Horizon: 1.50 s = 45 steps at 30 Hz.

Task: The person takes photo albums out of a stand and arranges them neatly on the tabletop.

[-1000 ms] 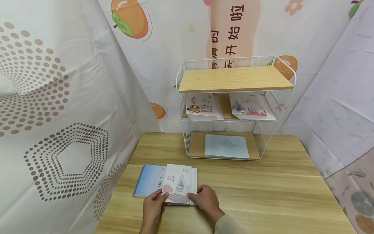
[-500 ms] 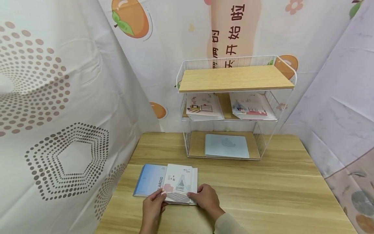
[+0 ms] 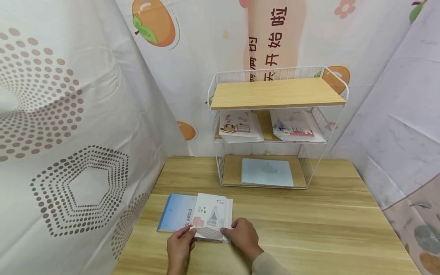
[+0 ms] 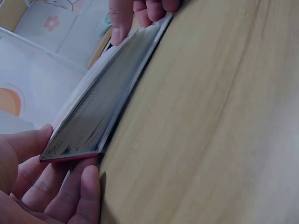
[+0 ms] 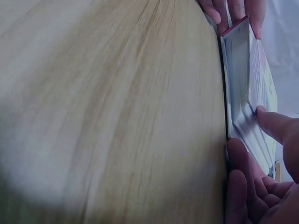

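A white photo album [image 3: 210,214], its cover printed with a pointed house and a pink shape, lies near the table's front. My left hand [image 3: 180,244] grips its lower left corner, thumb on the cover and fingers under the red spine edge, as the left wrist view shows. At the lower right corner my right hand [image 3: 243,236] pinches the album, thumb on top and fingers beneath. Slightly parted, pale pages [image 4: 103,98] show along the near side. Partly covered by the white album on its right, a blue POLAROID album [image 3: 176,212] lies at the left.
Behind the albums stands a white wire rack with wooden shelves [image 3: 276,93]. Its middle shelf bears a left stack [image 3: 238,124] and a right stack [image 3: 293,124] of printed white albums; a pale blue album [image 3: 266,172] lies on the bottom. Patterned cloth [image 3: 79,114] hangs around the table.
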{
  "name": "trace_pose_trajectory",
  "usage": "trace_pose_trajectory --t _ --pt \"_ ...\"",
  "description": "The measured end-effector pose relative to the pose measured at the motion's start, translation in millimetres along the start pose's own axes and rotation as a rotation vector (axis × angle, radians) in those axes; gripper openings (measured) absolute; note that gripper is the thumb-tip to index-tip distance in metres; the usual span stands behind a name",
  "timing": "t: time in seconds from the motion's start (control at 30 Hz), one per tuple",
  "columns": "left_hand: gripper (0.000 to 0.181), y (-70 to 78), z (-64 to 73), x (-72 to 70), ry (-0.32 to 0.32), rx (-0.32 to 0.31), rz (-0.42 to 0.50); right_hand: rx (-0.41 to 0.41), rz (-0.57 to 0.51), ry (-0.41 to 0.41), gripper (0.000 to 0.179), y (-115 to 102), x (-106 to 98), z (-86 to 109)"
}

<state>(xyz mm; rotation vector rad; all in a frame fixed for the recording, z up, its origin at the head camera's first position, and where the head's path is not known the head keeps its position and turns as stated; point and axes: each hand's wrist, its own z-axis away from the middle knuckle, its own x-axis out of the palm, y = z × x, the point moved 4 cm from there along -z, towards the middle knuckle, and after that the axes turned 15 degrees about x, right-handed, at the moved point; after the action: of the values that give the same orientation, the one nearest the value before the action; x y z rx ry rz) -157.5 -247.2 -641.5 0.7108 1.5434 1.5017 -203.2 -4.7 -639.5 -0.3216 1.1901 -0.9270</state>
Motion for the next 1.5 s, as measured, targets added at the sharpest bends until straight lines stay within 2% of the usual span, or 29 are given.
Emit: trace_pose_trajectory --t 0.23,0.63,0.83,1.07,1.27,1.5 --pt "0.041 -4.1 0.8 -2.1 0.015 -0.009 -0.064 -0.01 0.008 -0.016 0.047 0.7 1.0 1.8" --pt "0.046 -9.7 -4.5 -3.5 0.042 0.04 -0.02 -0.06 -0.025 -0.011 0.039 0.5 1.6 -3.9" --pt "0.049 -13.6 -6.3 -4.8 0.052 0.052 -0.014 -0.116 -0.055 -0.022 0.037 0.0 0.2 -5.2" --pt "0.044 -13.0 -3.7 -4.5 0.048 0.047 -0.032 -0.135 -0.103 -0.057 0.036 2.7 -1.0 -3.0" --pt "0.043 -11.1 -4.3 -3.3 0.035 0.058 -0.055 -0.144 -0.108 -0.052 0.038 4.6 -1.8 -2.5" --pt "0.042 -10.0 -5.4 -4.4 0.034 0.043 -0.108 -0.153 -0.108 -0.059 0.038 6.3 -1.7 -0.6"
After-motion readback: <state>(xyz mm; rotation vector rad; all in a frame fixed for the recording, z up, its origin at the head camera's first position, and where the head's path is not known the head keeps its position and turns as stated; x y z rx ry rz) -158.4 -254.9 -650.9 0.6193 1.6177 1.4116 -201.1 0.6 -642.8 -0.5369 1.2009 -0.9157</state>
